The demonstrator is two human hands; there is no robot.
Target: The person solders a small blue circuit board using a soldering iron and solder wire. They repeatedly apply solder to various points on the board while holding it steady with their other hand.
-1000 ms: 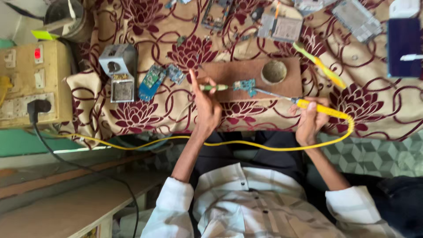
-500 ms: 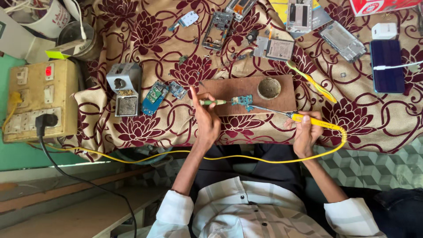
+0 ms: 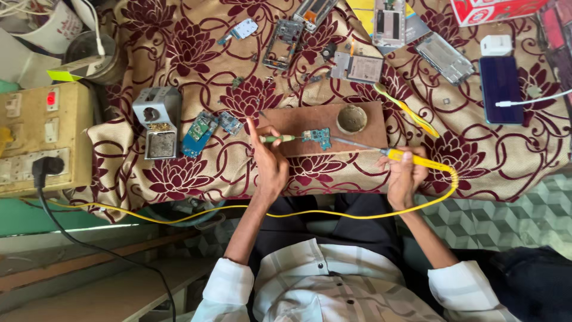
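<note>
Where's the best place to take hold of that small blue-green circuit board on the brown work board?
Probably the small circuit board is best pinched by its upper and lower edges, coming from above. It lies flat on the brown work board; the left hand has a green-handled tool at its left end, and the right hand brings the yellow soldering iron from the right.

Your single head camera looks steeply down from above your chest, fairly near, facing the cloth-covered surface (image 3: 179,179); your lap fills the lower frame.
</note>
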